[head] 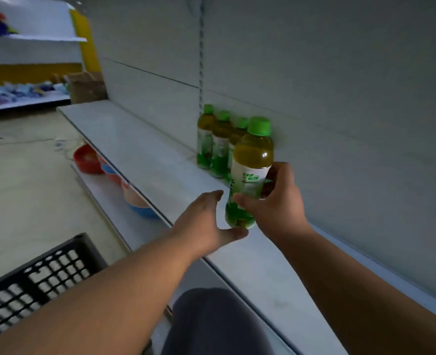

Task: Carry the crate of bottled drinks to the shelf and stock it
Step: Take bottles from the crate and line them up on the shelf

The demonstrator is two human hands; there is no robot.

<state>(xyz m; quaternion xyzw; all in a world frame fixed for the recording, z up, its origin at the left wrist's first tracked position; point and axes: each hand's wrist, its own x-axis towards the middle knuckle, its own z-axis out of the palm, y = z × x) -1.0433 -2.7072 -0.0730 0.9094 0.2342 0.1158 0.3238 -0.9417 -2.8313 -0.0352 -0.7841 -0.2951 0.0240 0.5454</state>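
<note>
My right hand grips a green-capped bottle of tea by its label, holding it upright just above the white shelf. Beside the bottle's base, my left hand is spread open, its thumb touching or nearly touching the bottom. Three matching bottles stand in a row against the shelf's back wall, just behind the held one. The black plastic crate sits at the lower left, near my left forearm; its contents are hidden.
Coloured plastic bowls sit on the lower shelf under the white one. A brown cardboard box stands at the shelf's far end. More shelving with colourful goods lies across the pale floor. My knee is at the bottom.
</note>
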